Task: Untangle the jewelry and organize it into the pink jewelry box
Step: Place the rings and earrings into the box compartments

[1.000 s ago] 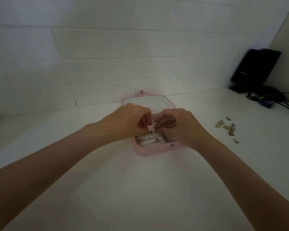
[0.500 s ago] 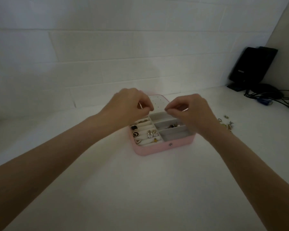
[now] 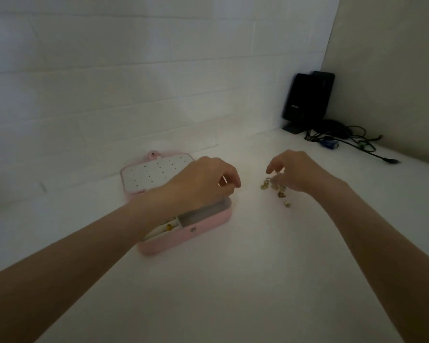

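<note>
The pink jewelry box [image 3: 203,225] lies open on the white counter, its white perforated lid panel [image 3: 154,174] tipped back toward the wall. My left hand [image 3: 203,180] hovers over the box with its fingers curled toward the thumb, and nothing shows between them. It hides most of the compartments. A gold piece [image 3: 169,227] shows in a front left compartment. To the right of the box, my right hand [image 3: 297,172] reaches down onto a small pile of gold jewelry [image 3: 281,193], fingers loosely spread, fingertips at the pile's far edge.
A black device [image 3: 307,97] stands in the back right corner with tangled cables [image 3: 344,139] and a blue connector [image 3: 328,144] beside it. A tiled wall runs behind the box. White counter stretches in front of me.
My hands were together over the box, then parted. My right hand has moved right to the loose jewelry pile. My left hand stays above the box. The view has shifted right.
</note>
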